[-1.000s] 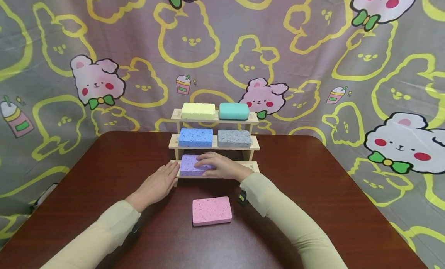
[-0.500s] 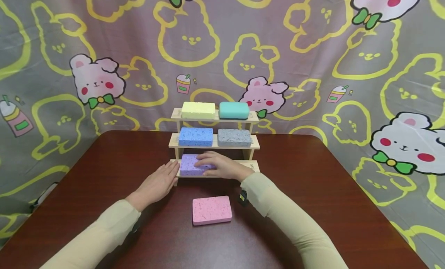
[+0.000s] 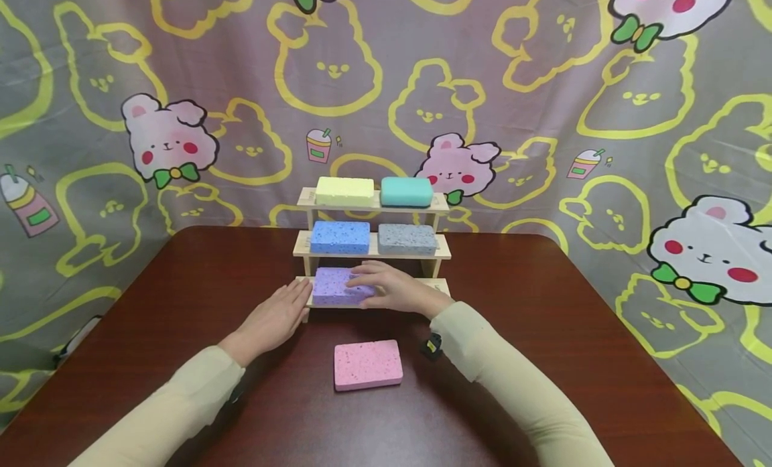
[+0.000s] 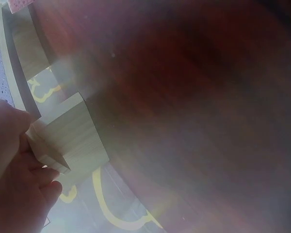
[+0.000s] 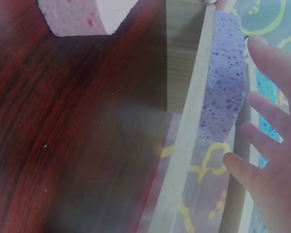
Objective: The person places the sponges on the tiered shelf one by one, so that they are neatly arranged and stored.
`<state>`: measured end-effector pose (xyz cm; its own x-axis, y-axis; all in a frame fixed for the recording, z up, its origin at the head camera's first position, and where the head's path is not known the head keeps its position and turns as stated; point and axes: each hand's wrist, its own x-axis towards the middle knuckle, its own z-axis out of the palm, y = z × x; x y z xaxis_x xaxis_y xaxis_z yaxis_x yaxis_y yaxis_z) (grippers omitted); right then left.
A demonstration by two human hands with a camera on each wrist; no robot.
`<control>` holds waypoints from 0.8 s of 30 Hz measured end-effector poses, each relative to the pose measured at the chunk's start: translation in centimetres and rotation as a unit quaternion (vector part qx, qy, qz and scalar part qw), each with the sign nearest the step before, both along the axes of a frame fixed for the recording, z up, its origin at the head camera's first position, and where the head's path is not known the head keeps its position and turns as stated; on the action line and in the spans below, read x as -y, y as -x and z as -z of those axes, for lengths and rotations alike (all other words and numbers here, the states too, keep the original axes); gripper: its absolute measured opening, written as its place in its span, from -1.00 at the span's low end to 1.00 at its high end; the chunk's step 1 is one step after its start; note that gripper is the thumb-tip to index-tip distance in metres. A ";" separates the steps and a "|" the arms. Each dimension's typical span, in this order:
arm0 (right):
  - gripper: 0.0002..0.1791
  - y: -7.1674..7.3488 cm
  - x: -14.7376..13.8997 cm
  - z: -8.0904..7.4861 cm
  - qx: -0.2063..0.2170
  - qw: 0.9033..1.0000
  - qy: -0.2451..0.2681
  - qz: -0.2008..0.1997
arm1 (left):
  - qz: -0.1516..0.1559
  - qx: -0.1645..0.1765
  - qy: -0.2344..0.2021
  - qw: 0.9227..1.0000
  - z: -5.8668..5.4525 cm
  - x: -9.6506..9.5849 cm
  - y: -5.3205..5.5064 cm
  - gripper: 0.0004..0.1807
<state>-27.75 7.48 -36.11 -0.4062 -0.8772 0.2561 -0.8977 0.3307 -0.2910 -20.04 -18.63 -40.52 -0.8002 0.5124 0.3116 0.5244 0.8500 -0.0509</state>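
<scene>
A purple sponge (image 3: 330, 286) lies on the left part of the bottom tier of a stepped wooden shelf (image 3: 437, 289). Over its right end hovers my right hand (image 3: 395, 289), fingers spread and loosely bent; the right wrist view shows the fingertips apart from the purple sponge (image 5: 225, 77). My left hand (image 3: 274, 319) rests with straightened fingers against the left end of the bottom tier, beside the sponge. In the left wrist view those fingers (image 4: 47, 187) lie at the tier's end. On the table in front of the shelf lies a pink sponge (image 3: 368, 365).
Blue (image 3: 340, 238) and grey (image 3: 407, 239) sponges occupy the middle tier. Yellow (image 3: 345, 192) and teal (image 3: 406, 192) sponges sit on the top tier. A dark red-brown table (image 3: 531, 386) bears the shelf, with a patterned curtain (image 3: 386, 72) behind.
My right hand has shifted slightly right along the purple sponge, uncovering more of its top. The left hand and the sponges have stayed where they were.
</scene>
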 end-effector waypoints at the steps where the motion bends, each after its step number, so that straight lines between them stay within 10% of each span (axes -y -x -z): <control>1: -0.52 -0.1 -0.2 -0.1 -0.004 1.000 0.001 0.000 | 0.001 -0.001 -0.001 1.000 0.0 0.0 0.0 -0.51; 24: -0.41 -5.0 -3.1 -0.6 0.026 0.999 0.028 -0.028 | -0.006 0.007 0.005 1.000 -0.2 -0.1 0.0 -0.51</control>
